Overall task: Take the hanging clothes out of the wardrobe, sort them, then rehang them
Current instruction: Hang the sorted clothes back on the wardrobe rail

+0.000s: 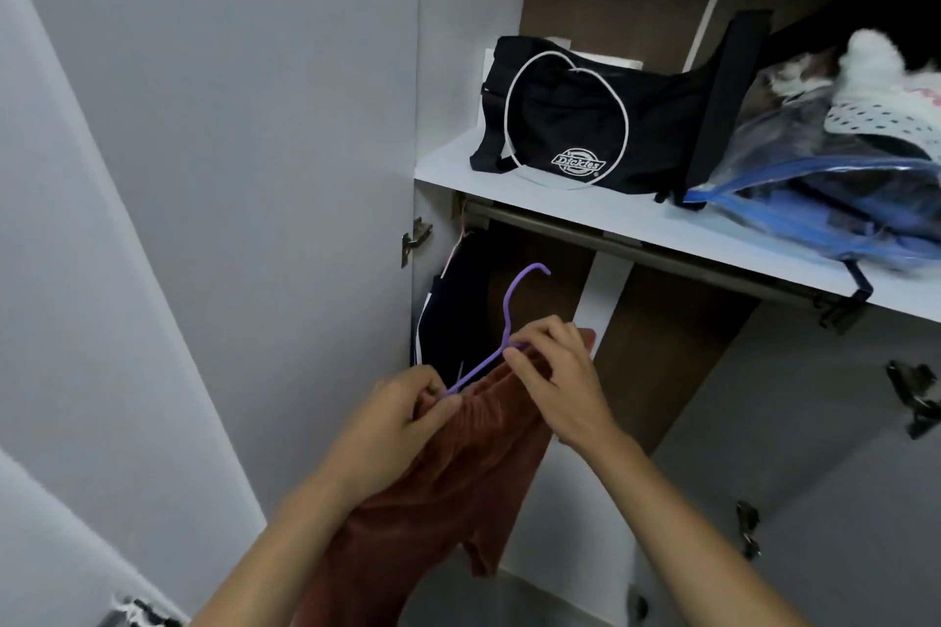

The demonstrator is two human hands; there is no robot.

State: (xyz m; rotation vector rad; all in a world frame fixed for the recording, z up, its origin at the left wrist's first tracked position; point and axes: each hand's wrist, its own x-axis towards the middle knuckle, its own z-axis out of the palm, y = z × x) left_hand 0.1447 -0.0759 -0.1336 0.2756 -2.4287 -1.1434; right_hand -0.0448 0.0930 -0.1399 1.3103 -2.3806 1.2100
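Both hands (402, 415) pinching garment (458, 463) waistband

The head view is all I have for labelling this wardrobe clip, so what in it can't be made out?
- Rust-brown ribbed garment: type unclear; lower part cut off by the bottom edge, waistband bunched under the left hand and right hand.
- Thin purple hanger: its arms hidden by fingers and cloth.
- Dark hanging garment: mostly in shadow.
- Clear blue-trimmed storage bag: contents blurred, cut off at right edge.
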